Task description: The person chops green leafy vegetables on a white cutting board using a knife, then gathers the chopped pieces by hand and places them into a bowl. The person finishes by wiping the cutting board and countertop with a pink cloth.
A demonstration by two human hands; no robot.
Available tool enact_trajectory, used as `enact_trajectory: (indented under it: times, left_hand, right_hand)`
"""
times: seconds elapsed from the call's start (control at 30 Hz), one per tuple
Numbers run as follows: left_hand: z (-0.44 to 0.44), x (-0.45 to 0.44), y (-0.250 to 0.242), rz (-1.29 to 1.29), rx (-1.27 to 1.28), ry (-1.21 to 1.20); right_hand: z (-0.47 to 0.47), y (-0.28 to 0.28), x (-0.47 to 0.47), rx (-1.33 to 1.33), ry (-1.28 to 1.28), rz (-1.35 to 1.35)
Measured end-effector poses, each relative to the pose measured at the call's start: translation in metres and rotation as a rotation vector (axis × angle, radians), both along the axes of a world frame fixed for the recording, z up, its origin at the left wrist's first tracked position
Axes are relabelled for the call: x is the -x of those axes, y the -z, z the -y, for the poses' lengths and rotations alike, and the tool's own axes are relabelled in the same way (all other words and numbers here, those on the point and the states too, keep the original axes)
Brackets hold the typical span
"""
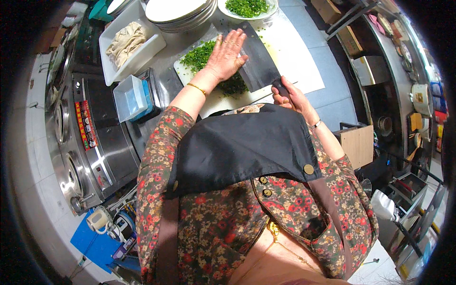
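Observation:
My right hand [291, 95] grips the dark handle of a wide cleaver [262, 58], whose broad blade lies over a white cutting board [183, 73]. Chopped green onions [199, 57] are heaped on the board left of the blade, and more lie below my left hand [228, 55]. That hand is spread flat, palm down, over the greens and the blade's left edge, holding nothing; whether its palm touches the blade cannot be told. A bowl of chopped green onions [247, 8] stands beyond the cleaver. Scattered bits lie near the blade's far end.
Stacked plates [181, 14] stand at the back, left of the bowl. A white bin [155, 41] with cloth-like contents and a clear plastic container [130, 99] on a scale are at left. A white sheet or board [306, 71] extends right of the cleaver; shelving stands farther right.

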State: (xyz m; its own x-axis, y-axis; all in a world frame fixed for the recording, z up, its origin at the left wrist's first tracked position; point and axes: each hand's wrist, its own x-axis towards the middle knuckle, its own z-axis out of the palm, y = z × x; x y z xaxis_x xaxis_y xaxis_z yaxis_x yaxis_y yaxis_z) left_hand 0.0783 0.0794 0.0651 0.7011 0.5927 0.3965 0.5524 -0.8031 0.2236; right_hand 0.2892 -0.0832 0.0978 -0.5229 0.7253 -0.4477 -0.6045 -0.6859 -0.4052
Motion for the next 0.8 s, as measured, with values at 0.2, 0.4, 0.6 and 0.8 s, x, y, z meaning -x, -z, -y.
enact_trajectory:
  times: [0.2, 0.4, 0.6, 0.8]
  left_hand:
    - [-0.018, 0.034, 0.018, -0.025, 0.13, -0.173]
    - [0.009, 0.027, 0.005, 0.095, -0.004, -0.065]
    - [0.028, 0.02, -0.003, -0.257, 0.068, -0.104]
    - [0.036, 0.075, 0.021, -0.173, 0.022, -0.166]
  right_hand:
    - [0.006, -0.005, 0.001, 0.018, 0.063, 0.092]
    - [0.001, -0.008, -0.001, -0.083, 0.092, 0.185]
    - [0.0, -0.011, 0.003, -0.091, 0.084, 0.161]
    - [0.009, -0.003, -0.039, -0.337, 0.28, 0.782]
